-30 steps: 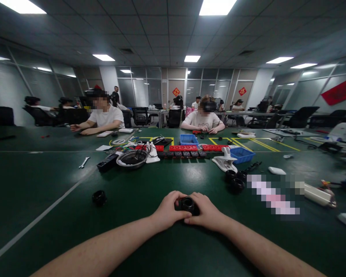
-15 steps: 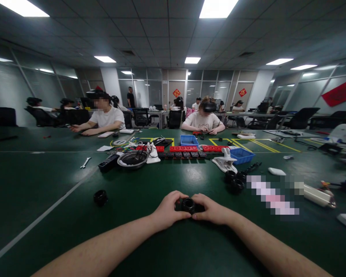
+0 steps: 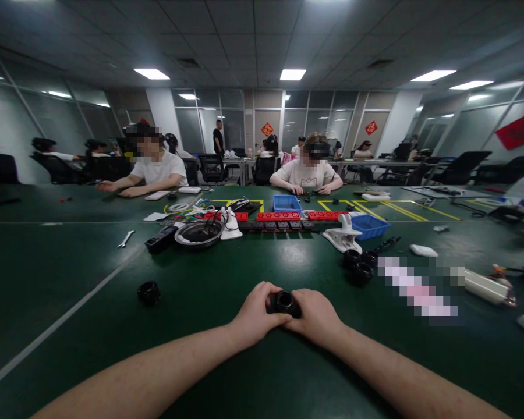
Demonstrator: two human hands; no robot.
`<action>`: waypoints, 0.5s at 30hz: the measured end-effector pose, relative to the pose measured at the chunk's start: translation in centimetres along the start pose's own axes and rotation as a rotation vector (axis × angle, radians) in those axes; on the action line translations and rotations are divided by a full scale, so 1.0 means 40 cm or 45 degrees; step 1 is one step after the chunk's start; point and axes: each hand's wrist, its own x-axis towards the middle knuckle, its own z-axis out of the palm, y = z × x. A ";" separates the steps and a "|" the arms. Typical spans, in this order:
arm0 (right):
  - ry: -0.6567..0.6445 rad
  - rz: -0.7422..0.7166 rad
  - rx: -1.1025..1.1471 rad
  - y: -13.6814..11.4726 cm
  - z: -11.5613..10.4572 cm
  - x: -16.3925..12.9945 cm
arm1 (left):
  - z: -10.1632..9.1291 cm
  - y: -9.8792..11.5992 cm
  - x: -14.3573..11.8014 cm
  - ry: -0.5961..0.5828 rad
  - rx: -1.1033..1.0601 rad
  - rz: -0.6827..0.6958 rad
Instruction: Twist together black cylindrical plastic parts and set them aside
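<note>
Both my hands meet in front of me around a black ring-shaped part (image 3: pixel 285 309), which has a round opening facing up. My left hand (image 3: pixel 258 313) grips its left side, with thumb and fingers curled round it. On the right side, my right hand (image 3: pixel 318 317) is wrapped about the same part, its thumb tip close to the left thumb. The fingers hide much of the part's sides. A similar black ring-shaped part (image 3: pixel 149 293) lies alone on the left. Several more black ring-shaped parts (image 3: pixel 361 272) are clustered on the right.
The green table (image 3: pixel 227 372) carries a wrench (image 3: pixel 126 239), a round metal dish (image 3: pixel 197 241), white clamp stands (image 3: pixel 344 235), red strips (image 3: pixel 279 216) and a blue bin (image 3: pixel 369 227). A silver cylinder (image 3: pixel 484 286) with wires lies right. People sit across the table.
My right hand has closed further round the black ring-shaped part, covering its right side, and the thumbs have come together. The camera view has tilted slightly.
</note>
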 end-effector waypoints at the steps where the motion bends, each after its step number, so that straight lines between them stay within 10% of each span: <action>1: 0.001 -0.002 -0.022 -0.001 0.000 0.000 | -0.001 -0.001 0.001 -0.002 0.000 0.006; 15: -0.157 -0.318 0.490 0.073 -0.017 0.019 | -0.032 -0.007 0.017 -0.177 -0.006 0.216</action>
